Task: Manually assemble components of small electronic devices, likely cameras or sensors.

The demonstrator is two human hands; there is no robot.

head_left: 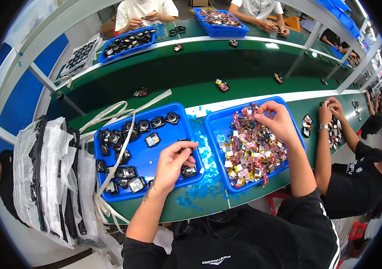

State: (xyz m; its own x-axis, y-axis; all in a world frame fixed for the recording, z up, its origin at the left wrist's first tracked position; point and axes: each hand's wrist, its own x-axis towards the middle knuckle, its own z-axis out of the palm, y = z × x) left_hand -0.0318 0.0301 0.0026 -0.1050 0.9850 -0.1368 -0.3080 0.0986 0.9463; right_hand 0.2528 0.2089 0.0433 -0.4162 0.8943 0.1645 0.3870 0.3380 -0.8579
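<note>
My left hand (171, 167) is over the right side of a blue tray (162, 178), its fingers bent together. Dark shows at its fingertips, but I cannot make out whether that is a held part or one lying behind. Several black watch-like housings (157, 122) lie in this tray, mostly along its left and far sides; one housing (152, 140) in the middle shows a pale, squarish face. My right hand (279, 123) reaches over the far part of a second blue tray (225, 184), fingers pinched at the heap of small red, yellow and silver electronic parts (253, 154). What they grip is hidden.
Blue film scraps (209, 163) litter the green table between the trays. Stacked white-wrapped trays (43, 179) and pale straps (106, 197) stand left. Beyond runs a green conveyor (191, 67) carrying parts (222, 85). Co-workers sit opposite and at right, one arm (323, 152) close by.
</note>
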